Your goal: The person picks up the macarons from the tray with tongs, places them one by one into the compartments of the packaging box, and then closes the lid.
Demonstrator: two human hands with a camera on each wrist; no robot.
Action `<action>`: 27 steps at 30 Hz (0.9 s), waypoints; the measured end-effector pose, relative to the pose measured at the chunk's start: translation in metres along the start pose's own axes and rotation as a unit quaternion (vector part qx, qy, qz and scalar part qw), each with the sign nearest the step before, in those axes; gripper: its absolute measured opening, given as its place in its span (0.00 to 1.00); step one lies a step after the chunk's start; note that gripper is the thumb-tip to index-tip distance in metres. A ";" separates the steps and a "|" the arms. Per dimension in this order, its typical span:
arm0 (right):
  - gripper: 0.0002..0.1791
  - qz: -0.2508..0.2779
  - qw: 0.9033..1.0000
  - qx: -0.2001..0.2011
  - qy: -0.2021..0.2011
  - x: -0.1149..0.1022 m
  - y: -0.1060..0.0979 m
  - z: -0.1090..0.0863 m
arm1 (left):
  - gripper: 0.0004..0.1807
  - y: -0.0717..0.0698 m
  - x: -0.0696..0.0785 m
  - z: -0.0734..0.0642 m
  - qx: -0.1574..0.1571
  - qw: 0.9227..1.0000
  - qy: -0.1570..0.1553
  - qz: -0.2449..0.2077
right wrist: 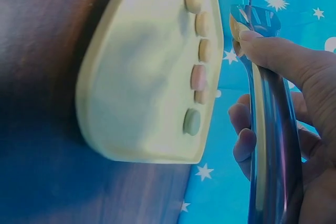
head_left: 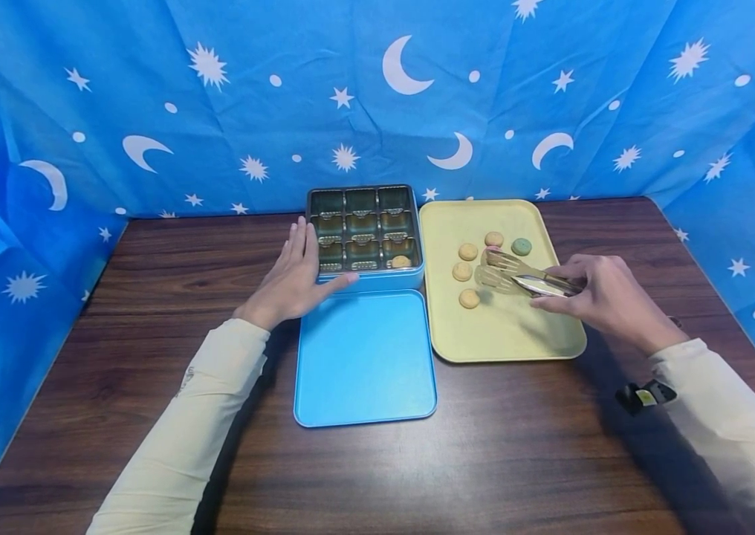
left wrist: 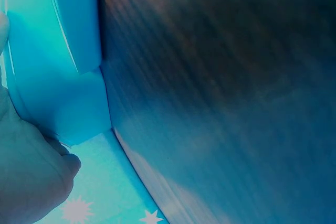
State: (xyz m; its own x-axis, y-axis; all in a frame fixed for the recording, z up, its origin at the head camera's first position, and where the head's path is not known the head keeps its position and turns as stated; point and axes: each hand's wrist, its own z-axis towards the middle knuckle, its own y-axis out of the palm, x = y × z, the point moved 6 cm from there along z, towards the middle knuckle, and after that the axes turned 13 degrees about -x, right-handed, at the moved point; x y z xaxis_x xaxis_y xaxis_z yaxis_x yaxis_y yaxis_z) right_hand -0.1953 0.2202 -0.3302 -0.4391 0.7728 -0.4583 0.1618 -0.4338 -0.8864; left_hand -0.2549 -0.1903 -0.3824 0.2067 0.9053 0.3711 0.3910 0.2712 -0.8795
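Note:
My left hand (head_left: 290, 271) lies with straight fingers against the left side of a blue tin (head_left: 377, 280), its thumb over the front edge. The tin's dark plastic insert has several compartments, and a round yellow cookie (head_left: 400, 261) sits in the front right one. In my right hand (head_left: 608, 297) I grip metal tongs (head_left: 538, 284) over a pale yellow tray (head_left: 525, 342), their slotted ends apart. Beneath those ends is a pink cookie (right wrist: 198, 77), partly covered in the head view. Several yellow cookies (head_left: 469, 299) and a green cookie (head_left: 521, 247) lie around it.
A blue lid (head_left: 364, 357) lies flat in front of the tin, left of the tray. All of it stands on a dark wooden table (head_left: 484, 453). Blue cloth (head_left: 364, 119) with moons and stars hangs behind and at both sides.

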 end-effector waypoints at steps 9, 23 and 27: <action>0.26 0.019 1.000 -0.011 0.002 -0.007 -0.004 0.015 | 0.67 0.000 0.000 0.000 -0.004 1.000 0.000 -0.003; 0.25 0.035 0.999 -0.032 0.011 -0.023 -0.005 0.041 | 0.68 0.000 0.000 0.001 -0.006 1.000 -0.002 -0.007; 0.25 0.021 0.999 -0.032 0.000 -0.028 -0.004 0.051 | 0.68 0.001 -0.001 0.001 -0.005 1.000 -0.002 -0.007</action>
State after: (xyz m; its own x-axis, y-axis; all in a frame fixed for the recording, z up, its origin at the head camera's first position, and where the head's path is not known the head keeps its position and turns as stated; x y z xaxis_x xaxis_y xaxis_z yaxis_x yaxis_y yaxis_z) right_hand -0.2286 0.1763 -0.3102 -0.4314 0.7542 -0.4950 0.2360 -0.4353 -0.8688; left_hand -0.2557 -0.1903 -0.3833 0.1980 0.9025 0.3824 0.4036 0.2805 -0.8709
